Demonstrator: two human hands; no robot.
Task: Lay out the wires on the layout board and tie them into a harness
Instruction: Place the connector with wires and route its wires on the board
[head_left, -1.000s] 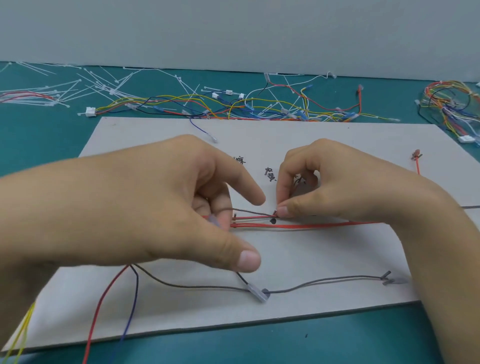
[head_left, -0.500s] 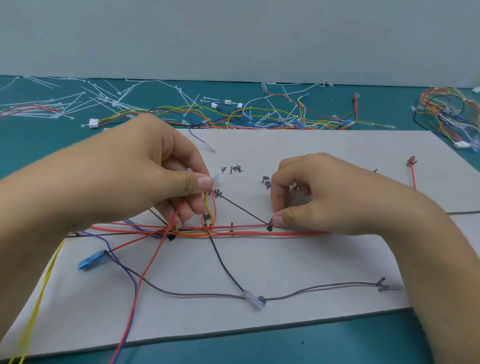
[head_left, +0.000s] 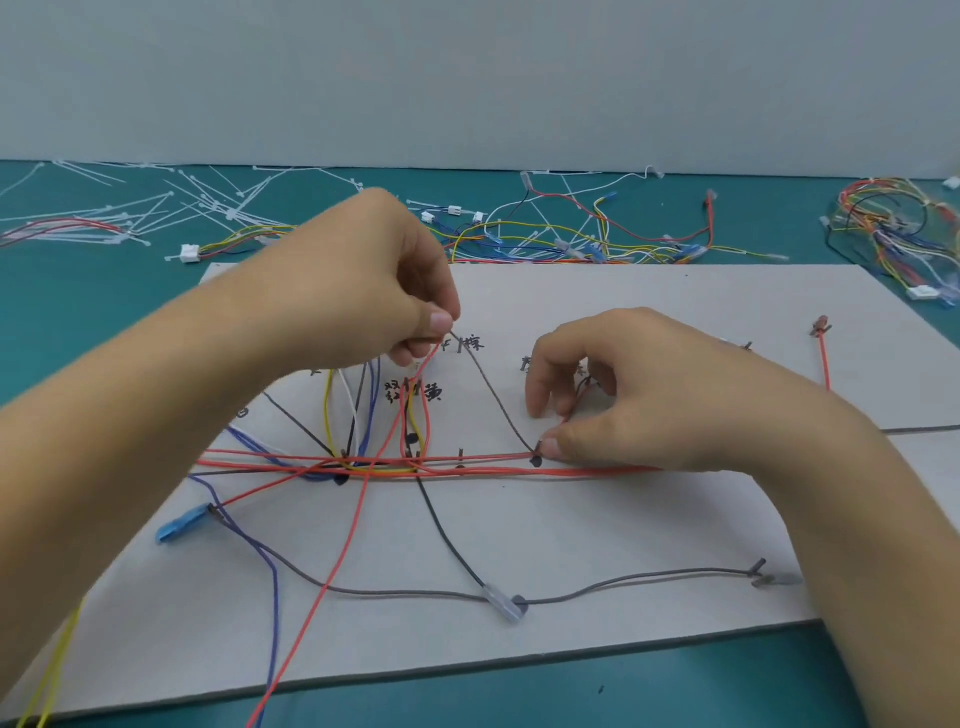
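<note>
While the left hand (head_left: 353, 296) pinches the brown wire (head_left: 493, 395) at its far end, the right hand (head_left: 639, 395) pinches its bend at a peg (head_left: 538, 446) on the layout board (head_left: 675, 519); limp and light, it is likely best gripped near pegs.

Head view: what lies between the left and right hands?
A dark wire slants over the board from the left hand down to the right hand, seen in the head view.
</note>
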